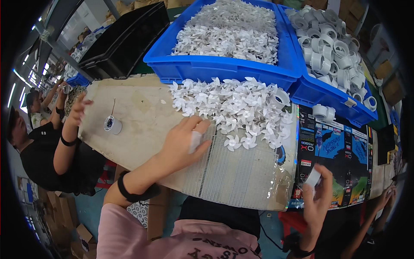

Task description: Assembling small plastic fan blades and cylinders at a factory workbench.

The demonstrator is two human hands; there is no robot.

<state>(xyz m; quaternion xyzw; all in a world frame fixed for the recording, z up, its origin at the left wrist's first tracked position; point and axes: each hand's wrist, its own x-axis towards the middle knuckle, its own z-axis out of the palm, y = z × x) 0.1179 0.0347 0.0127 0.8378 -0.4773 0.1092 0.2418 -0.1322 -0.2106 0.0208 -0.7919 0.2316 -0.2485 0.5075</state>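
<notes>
My left hand rests at the near-left edge of a loose pile of white pinwheel-shaped bladed pieces, palm down, thumb apart from the fingers. White material, which looks like a wrap, shows between its thumb and fingers; I see no bladed piece in its grasp. My right hand is raised over the table's near right side, pinching a short white plastic ring between thumb and fingers. One similar white ring lies at the pile's right end, and a pair of white rings sits on the printed sheet farther right.
Behind the pile stands a blue bin of bladed pieces; right of it, another blue bin holds white rings. A black crate is at the back left. A small wired white part lies left, near a co-worker.
</notes>
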